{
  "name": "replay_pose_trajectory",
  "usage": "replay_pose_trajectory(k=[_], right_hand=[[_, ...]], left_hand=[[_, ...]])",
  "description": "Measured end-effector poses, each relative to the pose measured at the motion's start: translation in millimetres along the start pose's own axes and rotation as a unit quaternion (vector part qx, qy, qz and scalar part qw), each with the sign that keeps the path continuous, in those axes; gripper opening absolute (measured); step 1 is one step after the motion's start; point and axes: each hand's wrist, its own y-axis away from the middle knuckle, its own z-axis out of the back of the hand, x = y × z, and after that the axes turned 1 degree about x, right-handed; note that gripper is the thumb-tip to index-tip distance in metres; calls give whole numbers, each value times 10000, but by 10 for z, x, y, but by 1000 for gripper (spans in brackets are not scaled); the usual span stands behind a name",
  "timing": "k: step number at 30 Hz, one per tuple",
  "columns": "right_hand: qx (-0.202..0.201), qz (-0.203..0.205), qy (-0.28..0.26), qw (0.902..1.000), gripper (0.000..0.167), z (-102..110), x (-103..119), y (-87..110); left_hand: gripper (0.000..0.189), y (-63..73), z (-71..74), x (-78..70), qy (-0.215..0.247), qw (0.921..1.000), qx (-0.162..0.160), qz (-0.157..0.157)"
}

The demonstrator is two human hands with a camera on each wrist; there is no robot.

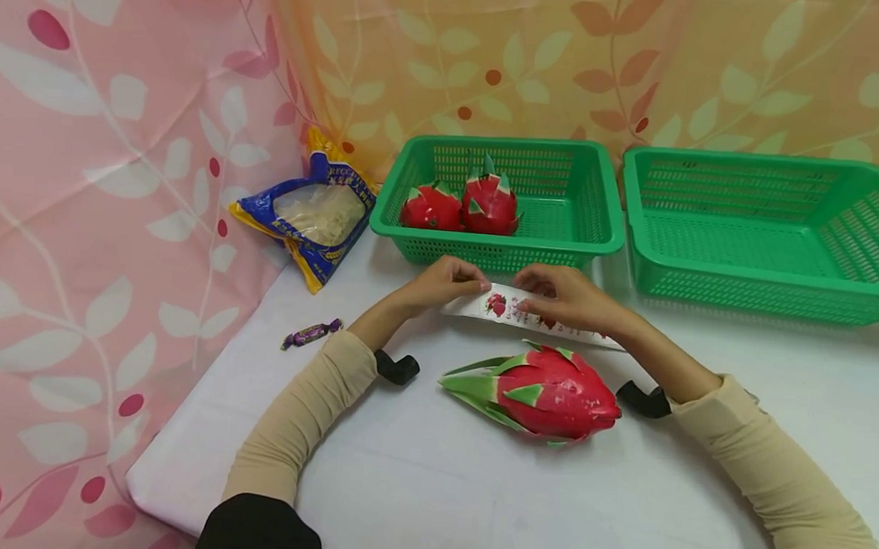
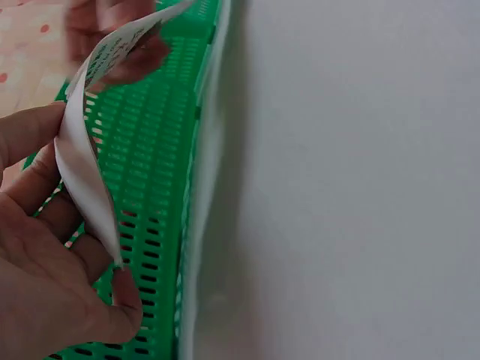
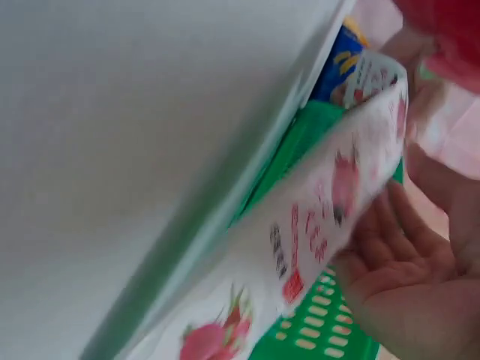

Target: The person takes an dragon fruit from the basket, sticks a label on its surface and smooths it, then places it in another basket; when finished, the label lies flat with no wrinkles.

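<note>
A white strip of labels [image 1: 507, 307] printed with dragon fruit pictures is held up between the two hands, in front of the left basket. My left hand [image 1: 446, 283] pinches its left part between thumb and fingers; the left wrist view shows the strip [image 2: 86, 169] curving away. My right hand [image 1: 573, 299] is at the strip's middle, thumb in front, with a gap between thumb and forefinger. In the right wrist view, the fingers of the right hand [image 3: 409, 259] lie partly behind the strip [image 3: 300, 217]. Nearer me, a red dragon fruit [image 1: 555, 392] with green scales lies on its side.
A green basket [image 1: 498, 248] behind the hands holds two dragon fruits [image 1: 489, 203]. Another green basket [image 1: 766, 290] stands to its right. A blue and yellow bag [image 1: 318, 214] leans at the back left, and a purple wrapped candy [image 1: 311, 334] lies on the white table [image 1: 432, 484].
</note>
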Motion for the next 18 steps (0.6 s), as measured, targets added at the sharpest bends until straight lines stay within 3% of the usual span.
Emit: replay_pose_trajectory(k=[4, 9, 18], right_hand=[[-507, 564, -434, 9962, 34, -33, 80, 2], [-722, 1006, -828, 9888, 28, -43, 153, 11], [-872, 1154, -1289, 9811, 23, -56, 117, 1]], left_hand=[[18, 5, -32, -74, 205, 9997, 29, -88], [21, 23, -71, -148, 818, 9966, -26, -35], [25, 50, -103, -197, 1633, 9864, -175, 63]])
